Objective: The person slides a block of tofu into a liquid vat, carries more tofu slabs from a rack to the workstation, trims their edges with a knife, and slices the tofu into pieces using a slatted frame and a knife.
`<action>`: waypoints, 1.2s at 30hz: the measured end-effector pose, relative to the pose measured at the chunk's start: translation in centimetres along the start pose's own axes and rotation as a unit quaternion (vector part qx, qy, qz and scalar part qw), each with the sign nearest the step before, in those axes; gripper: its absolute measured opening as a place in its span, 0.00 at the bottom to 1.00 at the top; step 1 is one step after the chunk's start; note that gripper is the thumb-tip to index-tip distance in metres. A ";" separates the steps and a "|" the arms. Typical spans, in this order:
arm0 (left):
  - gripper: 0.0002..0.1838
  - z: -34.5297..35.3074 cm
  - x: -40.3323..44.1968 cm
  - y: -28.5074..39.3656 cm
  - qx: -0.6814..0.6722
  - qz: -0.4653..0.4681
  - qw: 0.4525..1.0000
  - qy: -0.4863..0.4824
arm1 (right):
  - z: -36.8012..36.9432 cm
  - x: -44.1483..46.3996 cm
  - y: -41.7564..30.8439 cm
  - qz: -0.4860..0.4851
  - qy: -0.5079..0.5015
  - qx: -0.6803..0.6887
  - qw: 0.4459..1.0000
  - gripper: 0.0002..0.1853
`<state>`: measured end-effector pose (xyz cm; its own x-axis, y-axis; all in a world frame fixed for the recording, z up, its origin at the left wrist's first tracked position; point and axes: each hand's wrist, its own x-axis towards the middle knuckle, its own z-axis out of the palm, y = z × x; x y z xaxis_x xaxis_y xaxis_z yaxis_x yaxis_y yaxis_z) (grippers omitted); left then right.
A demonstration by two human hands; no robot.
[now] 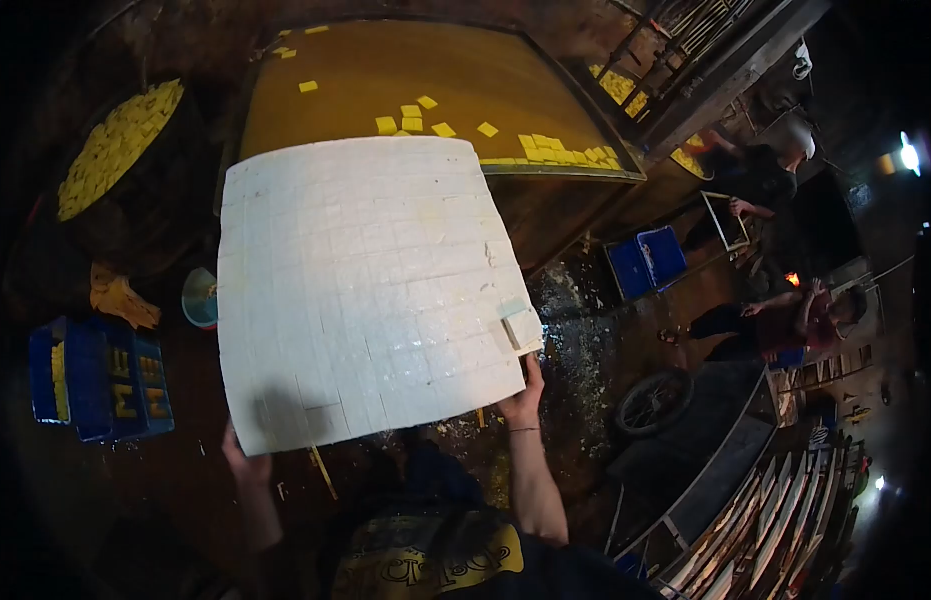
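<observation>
A large slab of white tofu [365,290], scored into a grid of squares, spreads in front of me, probably on a board that it hides. It reaches over the near edge of a wide vat [633,176]. My left hand [243,458] grips the near left corner, its fingers mostly hidden underneath. At the near right corner, my right hand [525,393] holds the edge from below. A small stack of loose tofu pieces [521,328] lies on top, close to that hand. Yellow tofu squares [412,118] sit in the vat's brownish-yellow liquid [385,70].
A round basket of yellow pieces [120,150] stands left, above blue crates [100,385]. A bowl [197,298] is beside the slab. Right are a blue crate [647,262], a wheel [653,402], a cart [705,475] and two people [770,185], one holding a frame [723,222].
</observation>
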<state>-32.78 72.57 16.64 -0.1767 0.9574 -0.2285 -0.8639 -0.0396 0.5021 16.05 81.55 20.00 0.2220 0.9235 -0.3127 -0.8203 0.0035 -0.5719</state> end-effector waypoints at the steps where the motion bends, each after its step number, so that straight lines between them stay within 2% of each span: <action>1: 0.26 1.3 -0.1 -1.2 -0.057 -0.005 0.998 -0.031 | 0.4 0.2 1.1 -0.070 -0.018 -0.021 0.997 0.22; 2: 0.26 2.4 0.0 -1.7 -0.055 -0.003 0.998 -0.033 | 0.1 0.7 1.8 -0.069 0.044 0.022 0.996 0.21; 4: 0.28 4.7 0.7 -2.6 -0.075 0.044 0.991 -0.099 | -0.1 0.8 2.3 -0.076 0.039 0.002 0.996 0.22; 7: 0.29 7.2 0.3 -2.4 -0.101 0.037 0.991 -0.074 | -0.4 0.8 1.3 -0.041 0.056 -0.015 0.997 0.22; 11: 0.30 6.1 3.0 -1.5 -0.101 0.042 0.991 -0.083 | 2.4 1.9 -0.1 -0.047 -0.015 0.009 0.999 0.23; 12: 0.29 6.1 4.4 -1.3 -0.012 0.087 0.990 -0.115 | 3.5 3.0 -0.5 -0.051 -0.039 0.034 0.997 0.23; 15: 0.26 10.2 9.8 -0.5 -0.071 0.065 0.981 -0.169 | 5.2 8.6 -1.8 0.006 -0.100 0.069 0.993 0.26; 17: 0.26 13.5 13.7 -0.8 -0.037 0.070 0.991 -0.108 | 7.2 13.3 -2.2 -0.003 -0.082 0.060 0.995 0.21; 19: 0.25 14.0 18.0 -2.1 -0.051 0.074 0.989 -0.114 | 5.9 19.4 -2.2 -0.016 -0.172 0.099 0.980 0.19; 21: 0.25 15.0 22.1 -2.7 -0.063 0.084 0.988 -0.116 | 8.4 22.5 -2.6 -0.032 -0.129 0.073 0.988 0.19; 22: 0.25 15.8 23.7 -3.1 -0.093 0.069 0.987 -0.108 | 11.6 22.3 -3.3 -0.034 -0.115 0.051 0.991 0.20; 24: 0.25 17.0 27.3 -3.6 -0.139 0.024 0.985 -0.098 | 12.4 25.4 -3.8 -0.033 -0.124 0.053 0.990 0.21; 29: 0.23 19.4 32.4 -5.1 -0.106 -0.002 0.994 -0.039 | 12.8 31.1 -4.9 -0.010 -0.115 0.057 0.992 0.23; 31: 0.24 20.1 34.0 -5.9 -0.046 0.042 0.998 -0.007 | 13.2 32.6 -5.0 -0.039 -0.085 0.060 0.994 0.20; 33: 0.24 20.6 35.5 -5.8 -0.070 0.024 0.997 0.005 | 13.2 34.2 -5.2 -0.020 -0.097 0.066 0.993 0.22; 35: 0.26 22.2 36.2 -5.4 -0.055 0.001 0.992 0.116 | 15.1 34.4 -5.6 -0.050 -0.065 0.057 0.995 0.24; 36: 0.32 22.6 36.7 -5.3 -0.061 0.012 0.988 0.143 | 15.4 34.8 -5.8 -0.054 -0.078 0.050 0.994 0.25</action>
<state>-24.03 114.38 24.42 -0.3092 0.8368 -0.4518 -0.9048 -0.1124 0.4108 20.41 119.60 24.06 0.2341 0.9639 -0.1270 -0.8464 0.1378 -0.5144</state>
